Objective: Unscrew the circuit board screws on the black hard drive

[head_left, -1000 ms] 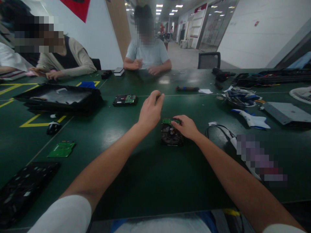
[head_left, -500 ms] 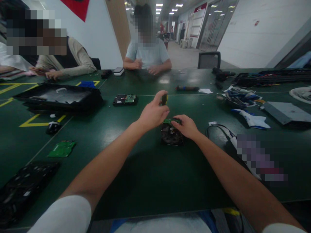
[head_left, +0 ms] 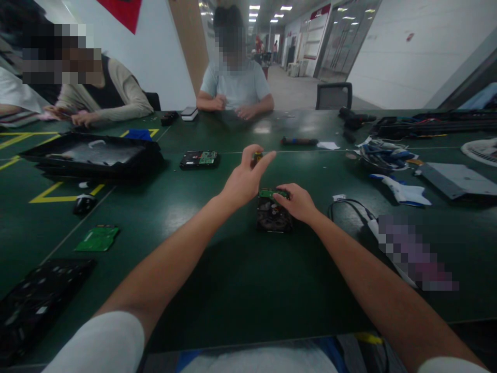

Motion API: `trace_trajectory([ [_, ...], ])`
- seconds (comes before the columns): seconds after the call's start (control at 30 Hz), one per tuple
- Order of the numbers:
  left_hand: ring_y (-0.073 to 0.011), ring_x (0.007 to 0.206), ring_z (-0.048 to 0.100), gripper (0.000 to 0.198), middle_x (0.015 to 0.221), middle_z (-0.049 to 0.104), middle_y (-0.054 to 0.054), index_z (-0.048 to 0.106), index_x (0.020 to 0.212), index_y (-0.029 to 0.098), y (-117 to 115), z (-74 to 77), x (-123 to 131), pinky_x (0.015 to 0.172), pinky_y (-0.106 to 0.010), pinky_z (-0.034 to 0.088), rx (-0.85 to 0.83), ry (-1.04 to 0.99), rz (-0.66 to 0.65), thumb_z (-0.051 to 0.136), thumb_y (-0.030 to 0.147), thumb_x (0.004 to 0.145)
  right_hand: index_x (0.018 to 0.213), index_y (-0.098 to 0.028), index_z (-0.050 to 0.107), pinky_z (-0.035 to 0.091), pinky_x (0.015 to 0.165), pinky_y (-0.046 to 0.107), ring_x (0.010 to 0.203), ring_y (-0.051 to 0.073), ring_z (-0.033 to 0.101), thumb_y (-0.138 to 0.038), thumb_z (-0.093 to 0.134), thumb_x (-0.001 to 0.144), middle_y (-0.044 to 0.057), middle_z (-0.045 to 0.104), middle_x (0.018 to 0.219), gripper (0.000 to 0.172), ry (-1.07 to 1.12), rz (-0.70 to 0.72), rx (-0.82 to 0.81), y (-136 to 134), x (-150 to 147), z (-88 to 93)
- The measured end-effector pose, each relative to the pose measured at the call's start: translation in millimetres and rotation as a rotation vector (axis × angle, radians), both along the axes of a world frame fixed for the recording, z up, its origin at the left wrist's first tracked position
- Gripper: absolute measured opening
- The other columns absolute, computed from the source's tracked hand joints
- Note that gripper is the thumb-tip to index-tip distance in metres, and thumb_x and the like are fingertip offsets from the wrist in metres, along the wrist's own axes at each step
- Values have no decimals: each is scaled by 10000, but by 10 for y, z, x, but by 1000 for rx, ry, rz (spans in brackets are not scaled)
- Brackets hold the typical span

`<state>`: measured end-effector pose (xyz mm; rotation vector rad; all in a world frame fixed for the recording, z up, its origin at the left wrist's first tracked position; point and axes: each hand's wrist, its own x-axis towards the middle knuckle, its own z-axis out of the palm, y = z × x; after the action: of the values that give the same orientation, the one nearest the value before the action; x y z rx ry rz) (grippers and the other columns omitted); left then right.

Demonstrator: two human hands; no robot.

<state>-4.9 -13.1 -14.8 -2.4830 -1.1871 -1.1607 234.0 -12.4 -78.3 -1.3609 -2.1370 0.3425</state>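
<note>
A hard drive (head_left: 274,215) with a green circuit board (head_left: 268,192) along its far end lies on the table in front of me. My right hand (head_left: 297,201) grips its far right corner, the thumb over the board. Just above and left of the drive is my left hand (head_left: 246,176), its fingers curled round a screwdriver (head_left: 258,157) with a black and yellow handle. The thumb of that hand is stretched out to the right, off the handle. The screwdriver's shaft and tip are hidden behind the hand.
Another hard drive (head_left: 199,159) lies beyond my left forearm. To the left are a loose green board (head_left: 98,238), a black unit (head_left: 42,298) and a black tray (head_left: 97,153). A cable (head_left: 351,202), glove (head_left: 402,190) and metal box (head_left: 462,181) lie right. People sit across the table.
My left thumb has swung outward, away from the screwdriver handle, and the handle has shifted slightly left and down. My right hand and the hard drive hold their place.
</note>
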Motion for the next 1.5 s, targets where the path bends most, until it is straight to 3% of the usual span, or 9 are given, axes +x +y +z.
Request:
trace_trajectory([
  [0.13, -291, 1119, 669, 421, 1539, 459, -171, 641, 1411, 250, 18, 38, -29, 947, -468, 604, -21, -29, 31, 563, 169, 1005, 1265, -219, 766, 531, 958, 408, 1094, 280, 700, -467, 658, 1044, 119, 767, 1217, 349, 5, -1, -8, 1, 2, -1],
  [0.27, -345, 1288, 599, 201, 1456, 529, -151, 750, 1163, 215, 26, 93, -70, 1095, -536, 542, 17, -58, 26, 673, 237, 979, 1268, -221, 767, 527, 978, 418, 1126, 289, 695, -484, 654, 1043, 120, 761, 1241, 364, -2, -8, -20, 3, 6, 6],
  [0.5, -348, 1380, 573, 64, 1450, 567, -155, 762, 944, 181, 22, 119, -85, 1174, -551, 504, 81, -37, 10, 719, 224, 964, 1290, -223, 761, 538, 936, 401, 1061, 270, 702, -492, 653, 1039, 119, 756, 1241, 383, 16, -15, -27, 9, 11, -12],
  [0.67, -257, 1175, 677, 95, 1381, 571, -120, 738, 1036, 205, 25, 150, -97, 1041, -463, 598, 3, -165, -23, 754, 253, 955, 1282, -233, 762, 533, 959, 399, 1083, 267, 703, -491, 652, 1042, 111, 757, 1243, 369, 7, -10, -18, 10, 15, -11],
  [0.87, -241, 1069, 665, 267, 1306, 568, -100, 678, 1163, 235, -3, 173, -104, 920, -420, 629, -35, -205, 122, 794, 282, 926, 1276, -231, 762, 528, 1001, 408, 1135, 273, 700, -495, 646, 1045, 111, 759, 1255, 369, -5, -7, -5, 25, 28, -28],
  [1.0, -220, 995, 666, 273, 1240, 565, -86, 680, 1194, 241, -18, 182, -108, 877, -392, 633, -5, -196, 139, 766, 253, 935, 1289, -228, 755, 532, 997, 409, 1134, 274, 702, -502, 647, 1043, 114, 756, 1260, 384, -12, -6, -7, 31, 32, -36],
  [1.17, -257, 1144, 679, 426, 1379, 540, -119, 636, 1338, 242, -37, 184, -64, 954, -434, 635, -15, -221, 43, 724, 189, 924, 1286, -234, 758, 529, 1004, 404, 1143, 272, 700, -488, 649, 1045, 112, 757, 1256, 366, -3, -3, -18, 17, 19, -15],
  [1.27, -275, 1213, 668, 421, 1356, 601, -125, 645, 1331, 225, -16, 178, -54, 1013, -452, 612, -68, -256, -12, 706, 158, 920, 1288, -235, 760, 532, 985, 403, 1121, 269, 702, -485, 649, 1047, 113, 757, 1250, 364, 4, -9, -19, 4, 10, -7],
  [1.5, -181, 990, 739, 333, 1133, 755, -63, 690, 1223, 213, 65, 224, -80, 935, -352, 599, -440, -559, -301, 700, 128, 900, 1280, -229, 761, 534, 930, 377, 1071, 256, 702, -485, 654, 1046, 114, 756, 1246, 363, 9, -12, -32, -8, 12, 3],
])
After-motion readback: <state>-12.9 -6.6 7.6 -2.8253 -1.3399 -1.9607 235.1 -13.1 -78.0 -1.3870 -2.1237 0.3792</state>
